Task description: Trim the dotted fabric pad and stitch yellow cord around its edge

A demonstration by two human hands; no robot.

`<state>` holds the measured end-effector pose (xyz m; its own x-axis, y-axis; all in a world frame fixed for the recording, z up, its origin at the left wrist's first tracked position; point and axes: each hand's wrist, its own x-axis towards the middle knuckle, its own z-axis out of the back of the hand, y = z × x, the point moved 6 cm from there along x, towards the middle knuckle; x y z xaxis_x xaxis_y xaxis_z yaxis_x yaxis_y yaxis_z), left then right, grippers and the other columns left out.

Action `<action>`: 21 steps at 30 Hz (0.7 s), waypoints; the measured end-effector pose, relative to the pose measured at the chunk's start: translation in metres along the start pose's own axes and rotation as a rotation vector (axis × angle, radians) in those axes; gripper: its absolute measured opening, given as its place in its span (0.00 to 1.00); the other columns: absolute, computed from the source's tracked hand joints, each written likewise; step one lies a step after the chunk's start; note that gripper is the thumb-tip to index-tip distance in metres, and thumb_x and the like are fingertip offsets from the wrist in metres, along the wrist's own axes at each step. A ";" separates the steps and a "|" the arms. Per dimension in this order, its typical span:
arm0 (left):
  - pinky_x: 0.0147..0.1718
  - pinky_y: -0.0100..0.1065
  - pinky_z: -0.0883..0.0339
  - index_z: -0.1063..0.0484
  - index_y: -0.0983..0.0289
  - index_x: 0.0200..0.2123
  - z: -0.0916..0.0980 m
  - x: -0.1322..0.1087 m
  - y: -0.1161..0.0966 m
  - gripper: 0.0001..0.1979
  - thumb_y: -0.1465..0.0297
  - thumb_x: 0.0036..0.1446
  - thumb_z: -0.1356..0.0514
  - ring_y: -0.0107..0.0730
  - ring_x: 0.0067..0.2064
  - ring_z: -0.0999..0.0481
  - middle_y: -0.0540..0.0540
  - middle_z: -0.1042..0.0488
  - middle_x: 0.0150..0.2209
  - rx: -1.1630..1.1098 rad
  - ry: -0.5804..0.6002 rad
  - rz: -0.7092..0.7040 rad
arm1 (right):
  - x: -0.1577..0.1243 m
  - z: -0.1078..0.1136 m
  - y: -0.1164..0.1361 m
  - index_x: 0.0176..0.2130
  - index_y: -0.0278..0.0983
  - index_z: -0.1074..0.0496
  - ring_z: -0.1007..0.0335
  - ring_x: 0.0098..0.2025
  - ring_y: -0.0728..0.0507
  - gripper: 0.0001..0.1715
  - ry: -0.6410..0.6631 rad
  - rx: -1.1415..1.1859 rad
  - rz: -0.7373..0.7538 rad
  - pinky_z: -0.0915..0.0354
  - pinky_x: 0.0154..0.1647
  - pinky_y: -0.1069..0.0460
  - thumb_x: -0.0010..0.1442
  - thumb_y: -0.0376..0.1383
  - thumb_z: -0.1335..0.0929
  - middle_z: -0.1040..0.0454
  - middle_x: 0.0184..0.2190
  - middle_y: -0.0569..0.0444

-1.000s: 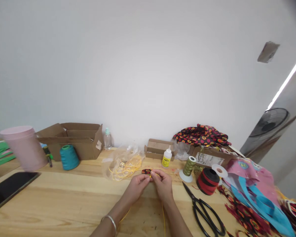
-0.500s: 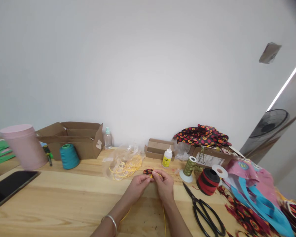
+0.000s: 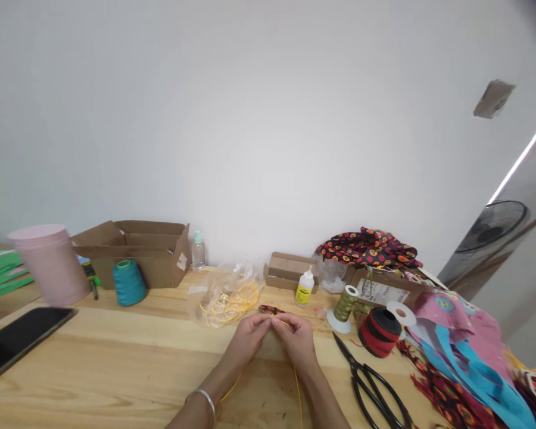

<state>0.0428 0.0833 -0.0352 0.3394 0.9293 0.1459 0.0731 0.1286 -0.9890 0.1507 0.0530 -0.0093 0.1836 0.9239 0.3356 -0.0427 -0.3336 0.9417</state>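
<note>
Head view: left hand (image 3: 247, 341) and right hand (image 3: 298, 342) meet over the tabletop (image 3: 116, 369)
Grip: both pinching, seemingly yellow cord (image 3: 298, 387)
Patterned piece (image 3: 270, 309): just beyond both hands
Progress: cord trailing; work looks unfinished

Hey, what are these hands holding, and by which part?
The left hand and right hand pinch thin yellow cord beside a small black-and-red patterned fabric piece; whether the grip includes the fabric is hidden.

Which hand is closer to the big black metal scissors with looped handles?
The right hand: it's left of the scissors, not touching them. The left hand is farther left, past the right one.
</note>
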 end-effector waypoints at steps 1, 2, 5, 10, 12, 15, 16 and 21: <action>0.38 0.35 0.39 0.25 0.66 0.33 -0.002 -0.001 -0.003 0.15 0.61 0.47 0.44 0.38 0.36 0.29 0.55 0.24 0.30 0.025 0.021 -0.022 | 0.001 0.002 0.000 0.24 0.36 0.25 0.29 0.28 0.44 0.08 -0.015 -0.021 0.021 0.33 0.30 0.51 0.44 0.38 0.31 0.24 0.24 0.51; 0.39 0.35 0.39 0.26 0.65 0.34 -0.004 -0.002 -0.006 0.15 0.61 0.48 0.45 0.38 0.37 0.29 0.55 0.24 0.32 0.041 0.056 -0.045 | 0.001 0.004 0.000 0.24 0.36 0.25 0.29 0.28 0.44 0.07 -0.031 -0.044 0.043 0.33 0.30 0.51 0.45 0.38 0.32 0.24 0.23 0.52; 0.41 0.35 0.40 0.27 0.64 0.37 -0.010 -0.005 -0.011 0.16 0.62 0.51 0.47 0.38 0.39 0.29 0.55 0.24 0.35 0.071 0.120 -0.070 | 0.003 0.011 -0.002 0.25 0.36 0.25 0.30 0.27 0.45 0.07 -0.098 -0.138 0.099 0.34 0.29 0.52 0.46 0.37 0.33 0.25 0.22 0.52; 0.39 0.33 0.40 0.26 0.65 0.37 -0.013 -0.007 -0.011 0.14 0.65 0.51 0.47 0.37 0.37 0.29 0.55 0.24 0.34 0.085 0.158 -0.066 | 0.003 0.014 -0.006 0.26 0.37 0.25 0.31 0.27 0.45 0.07 -0.104 -0.265 0.134 0.36 0.28 0.53 0.48 0.36 0.34 0.26 0.23 0.53; 0.37 0.32 0.39 0.26 0.65 0.37 -0.014 -0.007 -0.011 0.14 0.65 0.51 0.47 0.37 0.36 0.29 0.55 0.24 0.32 0.102 0.161 -0.060 | 0.002 0.012 -0.004 0.26 0.37 0.25 0.32 0.26 0.46 0.08 -0.079 -0.287 0.153 0.37 0.28 0.54 0.49 0.36 0.34 0.27 0.22 0.53; 0.34 0.31 0.40 0.25 0.66 0.34 -0.013 -0.008 -0.011 0.15 0.64 0.51 0.47 0.36 0.33 0.30 0.54 0.24 0.29 0.138 0.150 -0.056 | 0.001 0.009 -0.001 0.26 0.37 0.25 0.32 0.26 0.46 0.07 -0.062 -0.292 0.165 0.37 0.27 0.54 0.49 0.35 0.34 0.27 0.22 0.53; 0.32 0.31 0.40 0.25 0.66 0.32 -0.014 -0.008 -0.011 0.15 0.64 0.51 0.48 0.35 0.32 0.30 0.53 0.25 0.28 0.144 0.156 -0.054 | 0.001 0.009 -0.001 0.26 0.37 0.25 0.33 0.26 0.46 0.07 -0.057 -0.289 0.159 0.37 0.27 0.54 0.49 0.35 0.34 0.28 0.22 0.53; 0.28 0.29 0.42 0.24 0.66 0.29 -0.014 -0.011 -0.013 0.15 0.65 0.51 0.48 0.33 0.28 0.33 0.51 0.26 0.23 0.142 0.183 -0.047 | 0.002 0.006 -0.006 0.24 0.36 0.25 0.32 0.27 0.45 0.06 -0.040 -0.222 0.067 0.37 0.27 0.54 0.46 0.34 0.33 0.28 0.22 0.52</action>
<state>0.0517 0.0665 -0.0238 0.5039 0.8447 0.1808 -0.0354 0.2293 -0.9727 0.1572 0.0553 -0.0144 0.2120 0.8914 0.4006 -0.2704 -0.3405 0.9006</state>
